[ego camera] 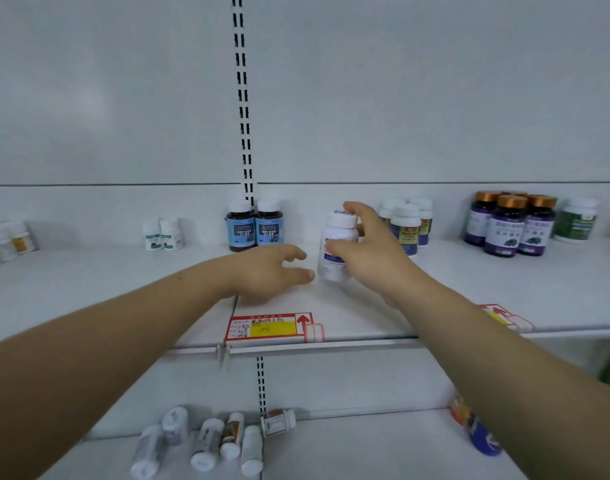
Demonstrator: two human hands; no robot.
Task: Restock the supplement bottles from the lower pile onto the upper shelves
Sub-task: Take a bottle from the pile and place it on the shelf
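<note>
A white supplement bottle (pixel 335 237) with a white cap stands upright on the upper shelf (pixel 123 282), near its middle. My right hand (pixel 372 252) holds it, thumb on the front label and fingers curved over the cap and far side. Just left of the bottle, my left hand (pixel 269 271) hovers low over the shelf with relaxed fingers, holding nothing. On the lower shelf (pixel 365 452) lies a pile of several white bottles (pixel 206 441), most on their sides.
Along the back of the upper shelf stand two dark blue-label bottles (pixel 255 226), small green-label bottles (pixel 163 233), white-capped bottles (pixel 405 225), gold-capped purple bottles (pixel 511 223) and a green-label jar (pixel 575 220). A red-yellow price tag (pixel 269 327) marks the shelf edge. A blue bottle (pixel 483 438) lies at lower right.
</note>
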